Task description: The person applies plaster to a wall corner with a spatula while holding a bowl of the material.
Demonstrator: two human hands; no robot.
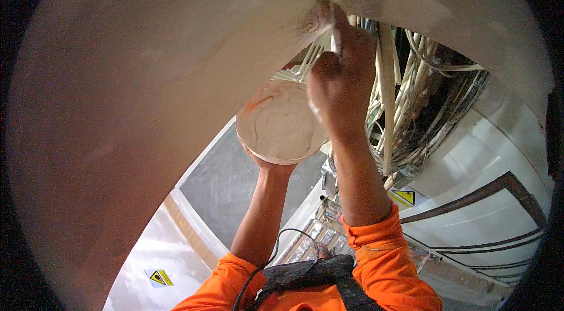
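Observation:
My left hand (pixel 260 156) holds a round tub (pixel 278 123) of pale, putty-like paste from below, with orange smears inside it; most of its fingers are hidden behind the tub. My right hand (pixel 339 76) is raised above and right of the tub, closed around a narrow, light-coloured tool whose form is unclear. Its fingertips are at the edge of a large curved beige surface (pixel 153 58) overhead, beside a dark shadow. A lighter patch (pixel 414 0) shows on that surface to the right.
Bundled pale cables (pixel 398 105) hang in an opening behind my right hand. Below are a grey panel (pixel 211 182), white panels with dark strips (pixel 493 187), yellow warning labels (pixel 404 197), and metal fittings (pixel 314 234). A black cord (pixel 275 239) runs by my left forearm.

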